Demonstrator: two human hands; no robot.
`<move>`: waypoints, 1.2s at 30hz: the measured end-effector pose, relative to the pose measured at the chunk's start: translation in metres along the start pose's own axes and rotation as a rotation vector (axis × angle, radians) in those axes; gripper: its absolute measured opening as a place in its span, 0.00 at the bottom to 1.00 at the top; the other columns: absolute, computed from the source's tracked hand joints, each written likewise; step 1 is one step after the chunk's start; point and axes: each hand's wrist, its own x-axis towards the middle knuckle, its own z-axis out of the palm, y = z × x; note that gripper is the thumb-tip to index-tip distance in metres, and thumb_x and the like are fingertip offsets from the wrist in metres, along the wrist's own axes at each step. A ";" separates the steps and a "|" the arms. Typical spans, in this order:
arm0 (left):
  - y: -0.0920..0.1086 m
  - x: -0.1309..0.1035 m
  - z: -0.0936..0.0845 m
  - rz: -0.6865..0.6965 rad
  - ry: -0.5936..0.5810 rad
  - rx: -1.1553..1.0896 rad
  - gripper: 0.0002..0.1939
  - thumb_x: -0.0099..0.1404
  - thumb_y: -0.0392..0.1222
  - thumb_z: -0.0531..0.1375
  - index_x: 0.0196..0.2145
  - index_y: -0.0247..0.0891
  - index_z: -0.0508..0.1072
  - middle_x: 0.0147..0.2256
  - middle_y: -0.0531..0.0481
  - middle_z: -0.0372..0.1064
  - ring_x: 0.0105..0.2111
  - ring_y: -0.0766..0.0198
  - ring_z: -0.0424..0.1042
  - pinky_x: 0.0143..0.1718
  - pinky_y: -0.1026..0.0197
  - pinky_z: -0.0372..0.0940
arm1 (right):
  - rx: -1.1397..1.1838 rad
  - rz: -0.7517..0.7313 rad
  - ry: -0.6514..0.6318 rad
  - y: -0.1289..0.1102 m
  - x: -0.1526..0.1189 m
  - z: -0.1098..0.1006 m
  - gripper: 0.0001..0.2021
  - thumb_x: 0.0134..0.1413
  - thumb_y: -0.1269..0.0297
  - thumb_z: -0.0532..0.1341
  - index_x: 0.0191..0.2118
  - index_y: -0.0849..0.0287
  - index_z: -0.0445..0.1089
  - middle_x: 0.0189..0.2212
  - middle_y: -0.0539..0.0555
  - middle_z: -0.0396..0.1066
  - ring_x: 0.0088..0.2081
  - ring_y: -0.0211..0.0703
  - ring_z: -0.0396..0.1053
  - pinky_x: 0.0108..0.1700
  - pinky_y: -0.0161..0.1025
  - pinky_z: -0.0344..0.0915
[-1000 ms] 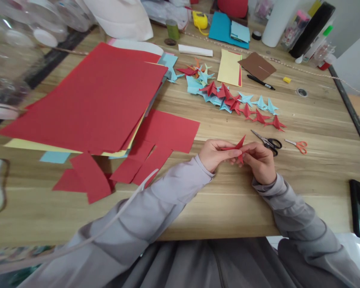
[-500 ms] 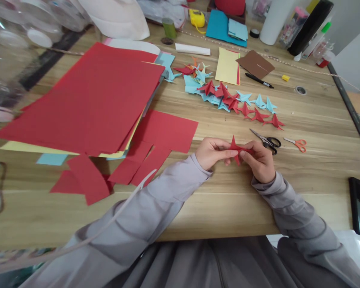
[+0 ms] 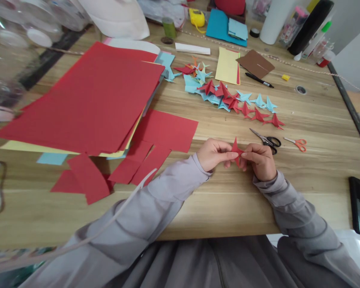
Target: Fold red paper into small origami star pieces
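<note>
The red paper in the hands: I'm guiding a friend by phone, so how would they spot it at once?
On the wooden table, look right of the big red sheets to the left hand and right hand. Pinched between them is a small, pointed, folded red paper. Unlike the similar red shapes resting farther back, it alone is held.

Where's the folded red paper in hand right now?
Head view, just right of centre: the folded red paper is pinched between left hand and right hand, left of the black-handled scissors.
</note>
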 end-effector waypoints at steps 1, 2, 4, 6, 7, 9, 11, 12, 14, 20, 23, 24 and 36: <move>0.001 0.000 0.001 -0.002 0.005 0.006 0.14 0.49 0.48 0.68 0.20 0.33 0.75 0.16 0.50 0.69 0.16 0.69 0.66 0.20 0.66 0.61 | -0.001 -0.009 -0.008 0.000 0.000 0.000 0.11 0.45 0.65 0.65 0.18 0.59 0.66 0.14 0.48 0.70 0.13 0.35 0.62 0.16 0.32 0.58; 0.001 -0.001 0.001 -0.005 0.010 0.010 0.14 0.49 0.47 0.68 0.20 0.33 0.75 0.16 0.50 0.68 0.16 0.70 0.66 0.20 0.66 0.61 | -0.009 -0.031 -0.018 -0.001 0.000 0.000 0.11 0.46 0.64 0.65 0.19 0.59 0.67 0.14 0.48 0.70 0.14 0.35 0.63 0.17 0.33 0.59; 0.002 -0.001 0.002 -0.011 0.024 0.012 0.13 0.50 0.46 0.68 0.20 0.33 0.75 0.15 0.50 0.68 0.15 0.70 0.65 0.19 0.67 0.61 | -0.067 -0.097 -0.041 -0.005 -0.001 0.001 0.11 0.49 0.62 0.64 0.21 0.59 0.67 0.16 0.48 0.70 0.17 0.35 0.65 0.20 0.33 0.61; 0.002 -0.002 0.003 -0.018 0.038 0.006 0.13 0.49 0.46 0.68 0.20 0.33 0.75 0.16 0.50 0.69 0.15 0.70 0.65 0.19 0.67 0.61 | -0.179 -0.156 -0.046 -0.010 -0.001 0.002 0.12 0.51 0.58 0.63 0.23 0.59 0.68 0.17 0.49 0.70 0.19 0.34 0.65 0.23 0.33 0.61; 0.002 -0.002 0.003 -0.021 0.043 0.001 0.13 0.49 0.46 0.69 0.20 0.33 0.75 0.16 0.51 0.69 0.15 0.70 0.65 0.18 0.67 0.61 | -0.240 -0.172 -0.044 -0.012 -0.001 0.003 0.13 0.51 0.57 0.63 0.23 0.60 0.69 0.16 0.48 0.69 0.19 0.34 0.64 0.22 0.33 0.60; 0.001 -0.001 0.003 -0.028 0.044 -0.006 0.12 0.48 0.45 0.69 0.19 0.33 0.75 0.15 0.51 0.68 0.15 0.70 0.65 0.18 0.67 0.60 | -0.325 -0.181 -0.050 -0.015 -0.001 0.004 0.15 0.52 0.55 0.63 0.22 0.60 0.68 0.16 0.48 0.68 0.18 0.33 0.63 0.21 0.32 0.59; 0.000 -0.001 0.003 -0.034 0.036 -0.017 0.13 0.48 0.45 0.69 0.19 0.32 0.75 0.15 0.51 0.68 0.15 0.70 0.65 0.18 0.67 0.61 | -0.346 -0.170 -0.069 -0.016 0.000 0.005 0.17 0.53 0.52 0.62 0.22 0.60 0.68 0.15 0.48 0.68 0.18 0.33 0.63 0.21 0.32 0.59; 0.000 0.000 0.002 -0.037 0.029 -0.027 0.13 0.48 0.45 0.69 0.19 0.32 0.75 0.16 0.50 0.68 0.15 0.70 0.65 0.18 0.67 0.61 | -0.339 -0.160 -0.075 -0.015 0.000 0.005 0.18 0.53 0.51 0.62 0.22 0.59 0.68 0.16 0.48 0.68 0.18 0.33 0.63 0.21 0.32 0.60; -0.001 0.001 0.002 -0.040 0.019 -0.068 0.13 0.48 0.46 0.69 0.20 0.31 0.75 0.17 0.50 0.70 0.15 0.70 0.66 0.18 0.67 0.62 | -0.318 -0.144 -0.069 -0.013 0.001 0.005 0.18 0.54 0.49 0.61 0.23 0.59 0.67 0.16 0.48 0.68 0.17 0.33 0.63 0.21 0.32 0.60; -0.003 0.003 0.003 -0.053 0.060 -0.174 0.14 0.47 0.46 0.69 0.21 0.31 0.74 0.18 0.50 0.71 0.15 0.70 0.67 0.18 0.67 0.63 | -0.295 -0.170 -0.021 -0.011 0.001 0.004 0.18 0.54 0.49 0.61 0.24 0.59 0.66 0.16 0.48 0.68 0.18 0.33 0.63 0.22 0.33 0.62; -0.004 0.002 0.003 -0.032 0.064 -0.125 0.12 0.47 0.44 0.69 0.21 0.31 0.74 0.18 0.51 0.70 0.15 0.70 0.66 0.17 0.67 0.63 | -0.339 -0.159 -0.059 -0.013 0.001 0.003 0.18 0.54 0.50 0.61 0.24 0.60 0.67 0.17 0.49 0.68 0.20 0.34 0.64 0.23 0.34 0.62; -0.004 0.002 0.003 -0.027 0.072 -0.124 0.12 0.46 0.43 0.70 0.21 0.31 0.75 0.18 0.51 0.70 0.14 0.70 0.66 0.17 0.67 0.63 | -0.351 -0.151 -0.074 -0.013 0.001 0.002 0.18 0.54 0.50 0.61 0.24 0.60 0.67 0.18 0.49 0.68 0.20 0.34 0.64 0.23 0.34 0.61; -0.005 0.000 0.007 0.112 0.163 -0.271 0.15 0.44 0.40 0.70 0.31 0.30 0.77 0.22 0.48 0.74 0.20 0.65 0.71 0.20 0.63 0.69 | -0.144 -0.081 0.001 -0.007 0.003 0.006 0.18 0.51 0.48 0.63 0.26 0.60 0.67 0.19 0.48 0.69 0.19 0.34 0.65 0.22 0.34 0.64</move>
